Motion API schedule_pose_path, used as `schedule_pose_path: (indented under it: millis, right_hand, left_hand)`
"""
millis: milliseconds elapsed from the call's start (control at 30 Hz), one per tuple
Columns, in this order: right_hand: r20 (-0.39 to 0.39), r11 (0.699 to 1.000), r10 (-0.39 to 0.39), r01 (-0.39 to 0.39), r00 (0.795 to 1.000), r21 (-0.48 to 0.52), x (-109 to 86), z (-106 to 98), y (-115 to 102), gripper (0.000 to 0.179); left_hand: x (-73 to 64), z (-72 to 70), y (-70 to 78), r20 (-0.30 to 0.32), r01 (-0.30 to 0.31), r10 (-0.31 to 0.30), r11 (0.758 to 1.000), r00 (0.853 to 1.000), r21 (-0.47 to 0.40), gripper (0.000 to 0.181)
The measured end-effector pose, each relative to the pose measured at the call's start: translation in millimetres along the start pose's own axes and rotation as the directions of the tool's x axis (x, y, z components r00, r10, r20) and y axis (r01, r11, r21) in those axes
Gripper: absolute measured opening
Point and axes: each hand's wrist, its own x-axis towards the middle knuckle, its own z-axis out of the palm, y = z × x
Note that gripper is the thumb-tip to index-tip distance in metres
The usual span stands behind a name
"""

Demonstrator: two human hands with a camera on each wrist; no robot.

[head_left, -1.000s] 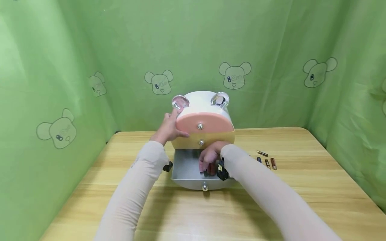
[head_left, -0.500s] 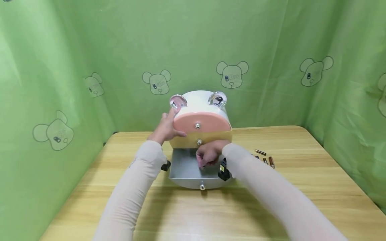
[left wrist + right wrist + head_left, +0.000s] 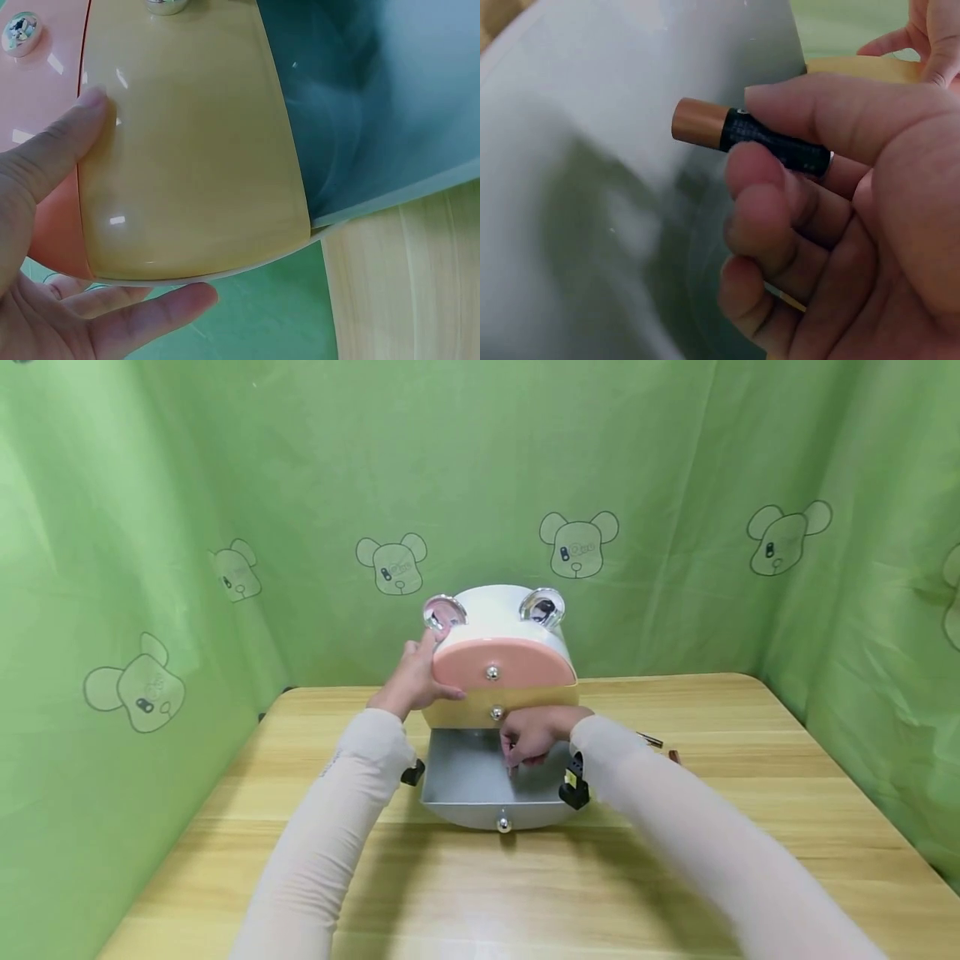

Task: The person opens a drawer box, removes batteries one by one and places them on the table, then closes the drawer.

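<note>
A small drawer cabinet [image 3: 498,614] with a white top and two shiny ears stands on the table. Its pink drawer [image 3: 468,664] and yellow drawer [image 3: 450,714] are closed, while the grey bottom drawer [image 3: 461,777] is pulled out. My left hand [image 3: 412,681] grips the cabinet's left side, thumb across the front and fingers along the side. Over the grey drawer, my right hand [image 3: 528,735] pinches a black battery with a copper end [image 3: 731,129] between thumb and fingers. The battery's far end lies partly behind the fingers.
On the wooden table [image 3: 465,893], right of the cabinet, lie a dark battery [image 3: 650,740] and a reddish-brown one [image 3: 674,757], partly covered by the right sleeve [image 3: 660,802]. Green curtains [image 3: 480,460] with bear drawings surround the table.
My right hand has risen from low in the grey drawer and shifted to the right, its sleeve now covering more of the table batteries. The left hand keeps its hold on the cabinet.
</note>
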Motion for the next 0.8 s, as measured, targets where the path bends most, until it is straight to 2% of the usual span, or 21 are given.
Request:
schedule_pose_path:
  millis: [167, 367, 800]
  right_hand:
    - [-0.034, 0.999, -0.027, 0.029, 0.999, 0.036, -8.0, -4, 2, 0.011]
    - [-0.035, 0.998, -0.056, 0.057, 0.998, 0.012, -17.6, -9, 8, 0.015]
    - [-0.035, 0.995, -0.041, 0.044, 0.999, 0.094, -36.6, -21, 20, 0.013]
  left_hand:
    - [-0.7, 0.3, -0.7, 0.005, -0.001, 0.001, 1.000, 1.000, -0.001, 0.096]
    - [-0.4, 0.7, -1.0, 0.002, -0.011, 0.011, 1.000, 1.000, -0.021, 0.095]
    - [-1.6, -0.1, -0.1, 0.000, -0.004, 0.004, 1.000, 1.000, -0.017, 0.097]
